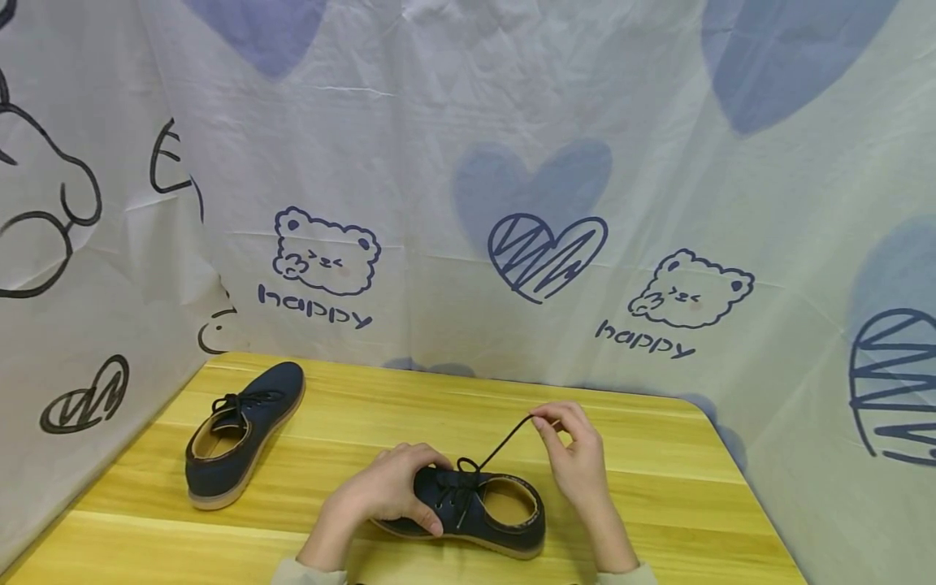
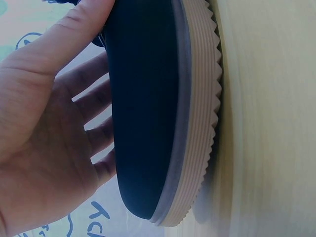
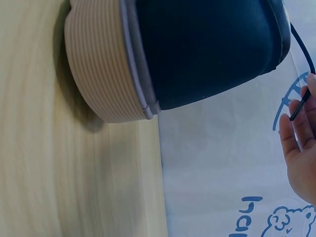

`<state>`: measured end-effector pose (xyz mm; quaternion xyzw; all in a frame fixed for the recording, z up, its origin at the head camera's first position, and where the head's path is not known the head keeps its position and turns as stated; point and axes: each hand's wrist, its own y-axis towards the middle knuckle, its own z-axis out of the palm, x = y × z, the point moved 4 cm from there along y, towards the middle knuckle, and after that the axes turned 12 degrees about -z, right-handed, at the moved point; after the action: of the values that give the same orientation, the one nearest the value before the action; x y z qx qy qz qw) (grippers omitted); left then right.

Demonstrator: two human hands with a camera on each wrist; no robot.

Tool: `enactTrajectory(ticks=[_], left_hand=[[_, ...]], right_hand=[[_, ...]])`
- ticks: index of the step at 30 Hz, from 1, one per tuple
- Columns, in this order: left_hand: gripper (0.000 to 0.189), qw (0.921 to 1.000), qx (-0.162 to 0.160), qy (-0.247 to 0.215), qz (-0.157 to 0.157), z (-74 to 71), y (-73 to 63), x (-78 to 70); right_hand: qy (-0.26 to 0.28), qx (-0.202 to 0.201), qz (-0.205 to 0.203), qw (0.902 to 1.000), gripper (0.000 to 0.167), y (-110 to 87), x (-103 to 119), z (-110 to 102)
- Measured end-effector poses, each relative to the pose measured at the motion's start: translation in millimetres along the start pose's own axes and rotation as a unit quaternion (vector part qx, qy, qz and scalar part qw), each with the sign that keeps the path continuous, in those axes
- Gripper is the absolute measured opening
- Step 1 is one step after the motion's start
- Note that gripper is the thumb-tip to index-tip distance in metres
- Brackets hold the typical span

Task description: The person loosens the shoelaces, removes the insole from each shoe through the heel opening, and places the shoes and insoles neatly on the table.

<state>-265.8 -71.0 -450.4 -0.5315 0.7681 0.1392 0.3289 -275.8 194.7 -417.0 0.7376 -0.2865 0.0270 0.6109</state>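
Observation:
A dark navy lace-up shoe (image 1: pixel 488 524) with a tan ridged sole lies near the front of the table, its toe pointing left. My left hand (image 1: pixel 387 487) grips the toe part, thumb on the near side and fingers over the far side. In the left wrist view the shoe's toe (image 2: pixel 145 123) sits against the palm side of that hand. With thumb and fingertips my right hand (image 1: pixel 578 447) pinches the end of a black shoelace (image 1: pixel 506 441), drawn taut up and right from the knot. One lace loop (image 1: pixel 468 465) still stands at the bow. The right wrist view shows the heel (image 3: pixel 207 49).
A matching navy shoe (image 1: pixel 244 439) with a tied bow stands at the left of the yellow wooden table (image 1: pixel 351 406). White cloth (image 1: pixel 431 187) with hearts and bears hangs behind the table and along its left side.

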Motion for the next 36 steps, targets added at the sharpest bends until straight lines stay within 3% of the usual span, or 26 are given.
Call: enactTrajectory(ticks=[36], left_hand=[[0.074,1.0,-0.005,0.002,-0.001,2.5,1.6,2.9]], right_hand=[[-0.01,-0.023,-0.003,0.9997,0.02,0.8,-2.5,-10.3]])
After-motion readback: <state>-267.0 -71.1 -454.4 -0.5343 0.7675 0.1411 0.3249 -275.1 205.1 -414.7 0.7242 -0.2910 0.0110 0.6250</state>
